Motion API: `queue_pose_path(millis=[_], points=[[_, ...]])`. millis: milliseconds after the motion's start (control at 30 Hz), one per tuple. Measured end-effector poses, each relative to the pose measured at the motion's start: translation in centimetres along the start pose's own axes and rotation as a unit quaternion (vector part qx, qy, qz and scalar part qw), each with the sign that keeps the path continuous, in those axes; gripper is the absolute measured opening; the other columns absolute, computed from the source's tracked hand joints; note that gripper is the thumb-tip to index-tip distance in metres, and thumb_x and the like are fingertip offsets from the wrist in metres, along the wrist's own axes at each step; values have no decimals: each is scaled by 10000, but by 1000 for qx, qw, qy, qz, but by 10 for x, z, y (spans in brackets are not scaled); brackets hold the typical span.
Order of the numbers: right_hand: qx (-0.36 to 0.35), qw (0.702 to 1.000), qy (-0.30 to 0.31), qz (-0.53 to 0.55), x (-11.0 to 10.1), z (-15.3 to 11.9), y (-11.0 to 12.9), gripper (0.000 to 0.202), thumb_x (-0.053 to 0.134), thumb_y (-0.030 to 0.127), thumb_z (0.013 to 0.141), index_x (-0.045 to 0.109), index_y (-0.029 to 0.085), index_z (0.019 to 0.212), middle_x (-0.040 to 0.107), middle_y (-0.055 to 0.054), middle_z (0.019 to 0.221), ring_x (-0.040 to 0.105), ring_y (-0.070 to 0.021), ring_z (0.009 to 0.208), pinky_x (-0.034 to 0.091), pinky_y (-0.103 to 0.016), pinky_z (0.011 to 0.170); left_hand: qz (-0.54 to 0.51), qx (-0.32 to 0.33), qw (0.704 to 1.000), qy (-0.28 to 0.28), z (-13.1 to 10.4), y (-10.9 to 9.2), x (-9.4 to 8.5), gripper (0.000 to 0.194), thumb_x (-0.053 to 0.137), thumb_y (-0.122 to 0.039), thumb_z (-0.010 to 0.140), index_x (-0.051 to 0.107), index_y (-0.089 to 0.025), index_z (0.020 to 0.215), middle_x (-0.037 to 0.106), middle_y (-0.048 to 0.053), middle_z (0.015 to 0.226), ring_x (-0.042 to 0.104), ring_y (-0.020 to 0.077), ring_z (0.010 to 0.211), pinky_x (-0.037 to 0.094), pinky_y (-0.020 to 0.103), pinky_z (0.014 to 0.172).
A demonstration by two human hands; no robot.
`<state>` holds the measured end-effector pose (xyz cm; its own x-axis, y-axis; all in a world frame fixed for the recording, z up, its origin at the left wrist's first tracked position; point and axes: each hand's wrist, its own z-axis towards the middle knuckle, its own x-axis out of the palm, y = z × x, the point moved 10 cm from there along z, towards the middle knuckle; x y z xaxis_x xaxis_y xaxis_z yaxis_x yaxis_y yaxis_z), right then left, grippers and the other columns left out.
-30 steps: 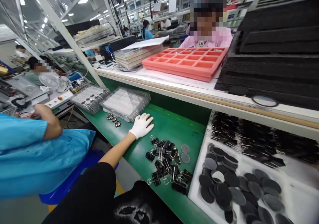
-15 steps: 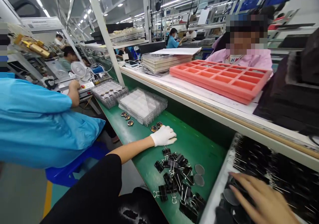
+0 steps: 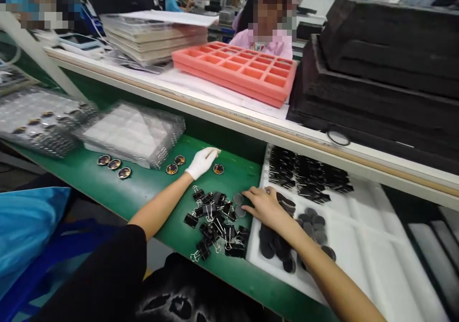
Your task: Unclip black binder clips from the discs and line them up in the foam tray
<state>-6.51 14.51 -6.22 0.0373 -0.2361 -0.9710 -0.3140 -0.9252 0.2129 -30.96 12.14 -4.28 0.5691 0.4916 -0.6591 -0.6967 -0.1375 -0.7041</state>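
My left hand [image 3: 203, 163], in a white glove, is over the green bench with its fingers drawn together; whatever they may pinch is hidden. Just right of it lies a round part with a dark and amber face [image 3: 218, 169]; a similar pair [image 3: 175, 165] lies to its left. My bare right hand [image 3: 263, 203] reaches across the white foam tray's edge, thumb and fingers apart. Its fingertips are at two grey discs [image 3: 239, 205] on the bench; contact is unclear. Between my hands spreads a heap of black binder clips [image 3: 215, 217].
The white foam tray [image 3: 358, 245] holds rows of binder clips [image 3: 301, 171] and dark discs [image 3: 311, 224]. Clear plastic trays [image 3: 129, 131] are stacked left, near more round parts [image 3: 114, 164]. Above runs a shelf with a red foam tray [image 3: 233, 80] and black foam blocks [image 3: 376, 73]. A person in pink sits opposite.
The view has turned right and down. My right hand has left the tray's dark discs for the two grey discs on the bench. A round part now shows right of my left hand.
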Motion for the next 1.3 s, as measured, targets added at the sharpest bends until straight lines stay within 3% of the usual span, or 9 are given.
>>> queue_pose_path(millis=[133, 233, 400, 533, 633, 933, 1033, 1200, 1300], points=[[6, 999, 22, 30, 0, 6, 2, 481, 687, 315, 996, 572, 266, 1461, 660, -139, 1248, 634, -333, 1150, 351, -539, 1011, 197, 89, 964, 152, -10, -10, 27, 747, 748, -603, 810, 617, -230, 1444, 615, 144, 1385, 590, 350, 1237, 474, 481, 1051], [12, 997, 37, 65, -2, 17, 1, 189, 673, 277, 1005, 697, 219, 1183, 691, -105, 1161, 660, -289, 1096, 378, -463, 971, 281, 100, 932, 204, -14, -8, 40, 681, 709, -628, 853, 641, -239, 1408, 614, 151, 1344, 561, 377, 1251, 439, 499, 1049], [24, 972, 10, 233, -5, 52, -2, 83, 699, 188, 927, 645, 216, 871, 716, -20, 885, 672, -190, 819, 451, -313, 766, 263, 78, 944, 181, -11, -7, 41, 712, 692, -597, 888, 573, -209, 1474, 642, 152, 1344, 567, 364, 1276, 418, 460, 1058], [139, 902, -101, 397, -9, 91, -30, 102, 735, 244, 864, 635, 230, 850, 740, -13, 867, 704, -184, 805, 535, -318, 798, 249, 68, 950, 175, -12, -8, 41, 772, 682, -589, 893, 509, -190, 1530, 657, 166, 1342, 587, 369, 1263, 426, 463, 1049], [211, 863, -128, 440, -1, 115, -43, 153, 720, 278, 856, 582, 229, 899, 739, -15, 824, 724, -184, 786, 558, -314, 767, 248, 67, 949, 182, -11, -9, 43, 794, 706, -588, 876, 502, -184, 1529, 665, 171, 1321, 608, 374, 1240, 437, 456, 1022], [226, 921, -98, 303, -9, 133, -35, 385, 789, 398, 827, 435, 269, 904, 650, 12, 776, 668, -235, 802, 477, -341, 735, 247, 68, 948, 188, -11, -10, 44, 807, 722, -545, 875, 474, -181, 1551, 656, 171, 1335, 602, 374, 1255, 438, 440, 1015], [162, 934, -102, 301, -24, 114, -23, 275, 671, 458, 927, 514, 246, 1005, 647, -5, 827, 642, -219, 779, 481, -346, 739, 240, 60, 952, 180, -11, -9, 44, 750, 687, -520, 906, 483, -194, 1550, 648, 166, 1350, 593, 361, 1273, 429, 439, 1039], [-133, 942, 40, 304, -23, 77, 60, 295, 713, 389, 948, 688, 243, 1203, 682, -61, 1070, 659, -214, 970, 523, -365, 915, 249, 62, 951, 172, -10, -8, 46, 726, 669, -526, 925, 492, -189, 1543, 642, 163, 1365, 585, 361, 1283, 422, 450, 1045], [-180, 938, 40, 295, -22, 70, 84, 174, 721, 270, 953, 766, 231, 1116, 703, -82, 1103, 673, -229, 1035, 513, -397, 984, 264, 63, 948, 169, -9, -10, 45, 734, 669, -570, 916, 506, -193, 1525, 652, 149, 1353, 595, 359, 1267, 435, 455, 1028]])
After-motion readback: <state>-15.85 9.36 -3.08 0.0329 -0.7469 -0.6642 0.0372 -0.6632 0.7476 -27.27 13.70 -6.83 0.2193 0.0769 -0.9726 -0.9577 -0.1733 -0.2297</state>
